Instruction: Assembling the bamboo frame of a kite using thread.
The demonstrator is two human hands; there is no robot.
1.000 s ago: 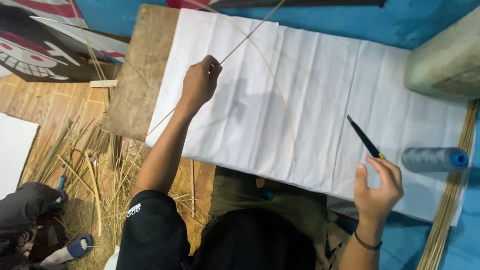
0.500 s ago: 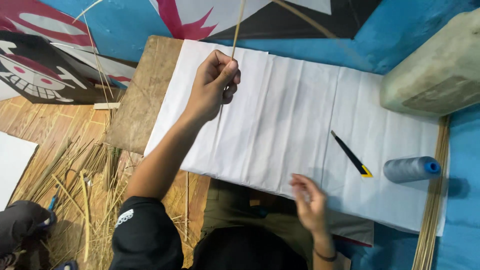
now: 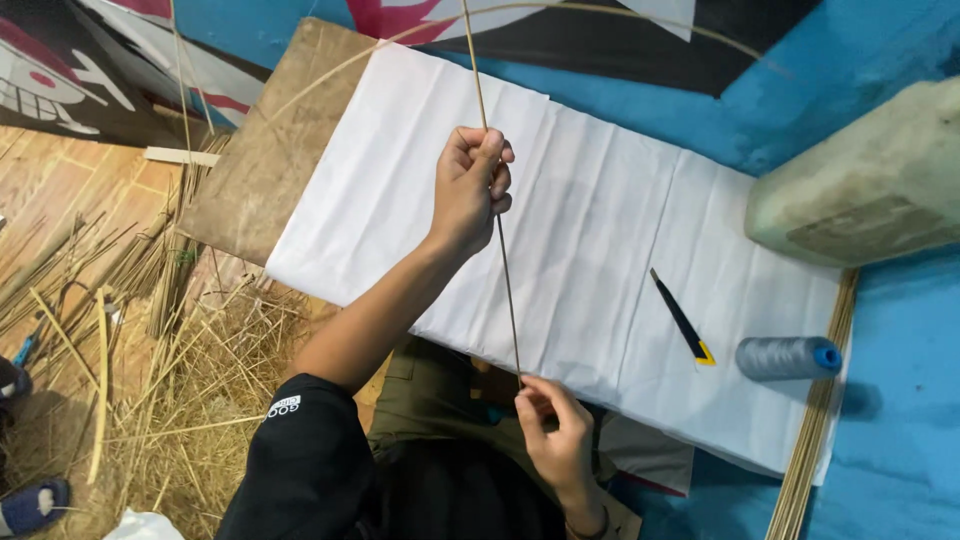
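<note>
A large white folded sheet (image 3: 600,230) covers most of the work surface, lying across a brown board (image 3: 270,160) on blue ground. At the sheet's right end sits a big pale greenish jerrycan (image 3: 860,180) lying on its side; what it holds cannot be told. Along the right edge of the sheet runs a bundle of thin sticks (image 3: 815,400). To the left, on the wooden floor, loose straw and split strips (image 3: 170,350) lie in a heap, well apart from the hands.

Over the sheet, the left hand (image 3: 470,190) is closed around a long thin stick (image 3: 505,280), fingers curled together and clamped on it near its upper part. The stick runs nearly upright in the view, from beyond the top edge down to the right hand (image 3: 555,430), whose fingertips pinch its lower end just past the sheet's near edge.

On the sheet to the right lie a grey thread spool (image 3: 785,357) with a blue core and, just left of it, a black and yellow utility knife (image 3: 682,318), both apart from the hands.
</note>
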